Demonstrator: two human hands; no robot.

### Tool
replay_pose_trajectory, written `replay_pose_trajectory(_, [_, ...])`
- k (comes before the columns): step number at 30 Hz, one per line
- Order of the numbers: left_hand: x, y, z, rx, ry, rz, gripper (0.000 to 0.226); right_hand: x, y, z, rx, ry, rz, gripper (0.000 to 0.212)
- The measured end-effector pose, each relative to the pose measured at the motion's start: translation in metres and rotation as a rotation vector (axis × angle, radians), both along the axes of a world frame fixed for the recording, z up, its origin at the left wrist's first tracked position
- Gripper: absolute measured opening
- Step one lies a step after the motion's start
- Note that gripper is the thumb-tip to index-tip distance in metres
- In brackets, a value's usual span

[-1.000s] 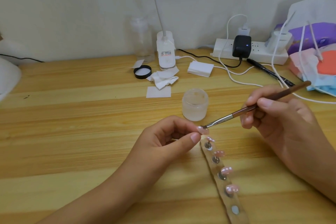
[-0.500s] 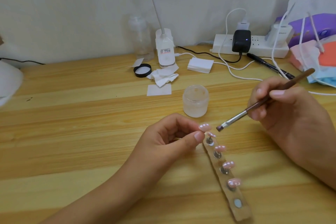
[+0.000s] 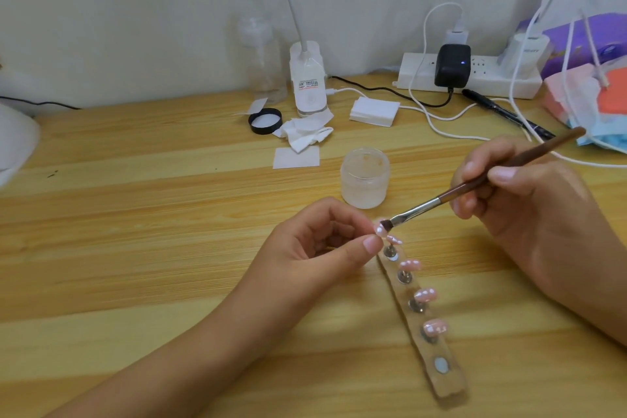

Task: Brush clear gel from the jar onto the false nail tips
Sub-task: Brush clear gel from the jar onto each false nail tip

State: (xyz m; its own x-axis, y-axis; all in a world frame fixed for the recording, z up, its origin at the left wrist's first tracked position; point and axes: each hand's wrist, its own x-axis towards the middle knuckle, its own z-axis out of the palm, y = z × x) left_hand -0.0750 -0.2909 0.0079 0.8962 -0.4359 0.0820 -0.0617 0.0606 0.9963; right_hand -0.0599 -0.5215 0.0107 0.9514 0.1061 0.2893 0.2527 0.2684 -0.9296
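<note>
Pinching nail tip (image 3: 380, 229) in left hand (image 3: 314, 248), gripping brush (image 3: 428, 204) in right hand (image 3: 529, 207), touching bristles to it near lidless jar (image 3: 364, 180), fill unclear.

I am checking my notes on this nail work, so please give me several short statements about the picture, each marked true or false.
1. The frosted plastic jar stands open on the wooden table. True.
2. The right hand holds the brown-handled brush. True.
3. The brush bristles are dipped in the jar. False: they touch the pink false nail tip that the left hand pinches.
4. The round black lid lies against the jar. False: it lies farther back, near the crumpled white wipes.
5. Four pink nail tips stand on the long holder strip. True.
</note>
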Motion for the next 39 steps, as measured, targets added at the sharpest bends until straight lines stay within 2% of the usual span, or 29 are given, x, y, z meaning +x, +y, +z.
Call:
replay_pose_trajectory(3, [0.0005, 0.0001, 0.0002, -0.030, 0.021, 0.000, 0.005, -0.0026, -0.0012, -0.0019, -0.061, -0.071, -0.034, 0.020])
replay_pose_trajectory(9, [0.0013, -0.0010, 0.0001, -0.076, 0.039, 0.010, 0.010, -0.0057, -0.0005, -0.0043, -0.154, -0.170, -0.143, 0.020])
replay_pose_trajectory(15, [0.0003, -0.0012, 0.0008, -0.099, 0.051, 0.008, 0.008, -0.0022, -0.0020, -0.0021, -0.011, -0.105, -0.094, 0.020])
replay_pose_trajectory(18, [0.0011, -0.0017, 0.0011, -0.093, 0.060, 0.018, 0.015, -0.0012, -0.0021, -0.0019, -0.001, -0.088, -0.037, 0.021])
replay_pose_trajectory(21, [0.0011, -0.0016, 0.0017, -0.098, 0.060, 0.012, 0.008, -0.0014, -0.0017, -0.0024, -0.017, -0.099, -0.005, 0.022])
replay_pose_trajectory(29, [0.0010, -0.0023, 0.0027, -0.071, 0.056, 0.014, 0.014, -0.0049, -0.0005, -0.0031, -0.099, -0.124, -0.074, 0.022])
replay_pose_trajectory(39, [0.0026, 0.0002, -0.0006, -0.008, 0.033, 0.059, 0.009, 0.0011, 0.0006, 0.0004, 0.048, -0.029, -0.141, 0.034])
